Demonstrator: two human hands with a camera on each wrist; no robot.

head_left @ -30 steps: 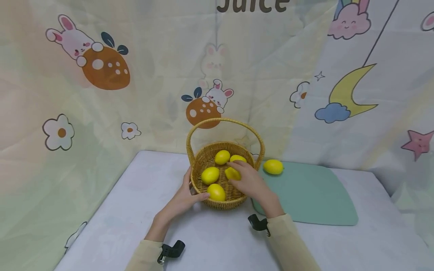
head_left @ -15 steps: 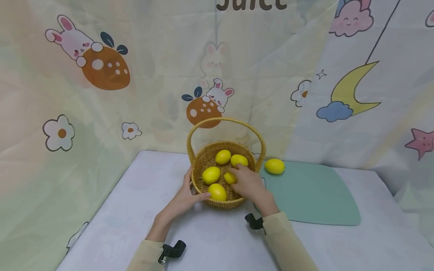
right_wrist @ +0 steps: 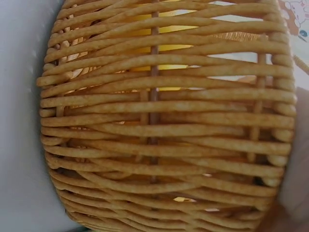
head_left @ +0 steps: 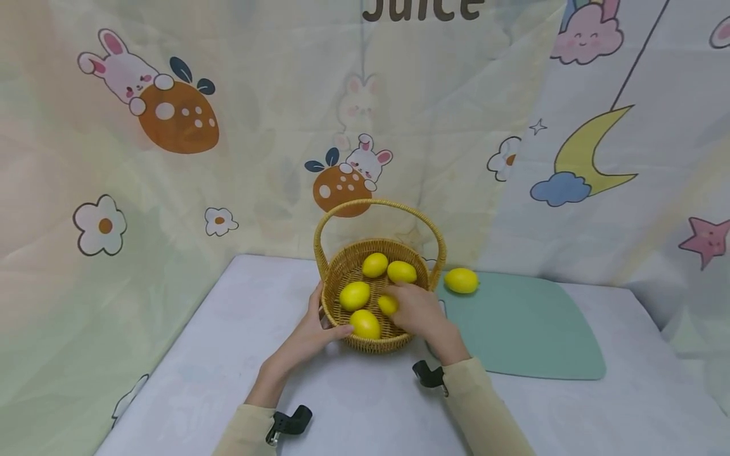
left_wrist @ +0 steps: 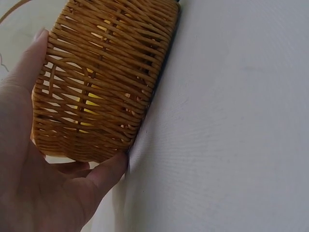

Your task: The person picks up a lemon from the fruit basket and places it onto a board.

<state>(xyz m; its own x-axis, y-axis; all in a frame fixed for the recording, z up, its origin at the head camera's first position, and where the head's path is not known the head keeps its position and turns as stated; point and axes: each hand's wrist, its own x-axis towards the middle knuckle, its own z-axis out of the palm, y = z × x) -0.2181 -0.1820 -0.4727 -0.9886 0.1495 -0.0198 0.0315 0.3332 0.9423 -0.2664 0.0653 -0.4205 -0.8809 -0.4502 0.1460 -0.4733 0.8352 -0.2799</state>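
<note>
A wicker basket (head_left: pixel 376 345) with a tall arched handle stands on the table. Several yellow lemons (head_left: pixel 355 296) lie inside it. My left hand (head_left: pixel 308 326) grips the basket's left side, thumb over the rim and fingers round the outer wall; the left wrist view shows this grip on the weave (left_wrist: pixel 101 82). Inside the basket, my right hand (head_left: pixel 421 311) has its fingers curled about a lemon (head_left: pixel 388 305) near the middle, partly hidden by that hand. In the right wrist view the basket wall (right_wrist: pixel 164 116) fills most of the picture, with yellow showing through the gaps.
A green cutting board (head_left: pixel 525 329) lies right of the basket, partly behind the right forearm. One more lemon (head_left: pixel 462 280) rests at its far left corner. A printed cloth (head_left: pixel 274 126) hangs behind the white table (head_left: pixel 353 405).
My right hand has lowered deeper into the basket with the lemon and shifted slightly left. Its fingers have curled in, uncovering more of the lemon behind. My left hand stays on the basket.
</note>
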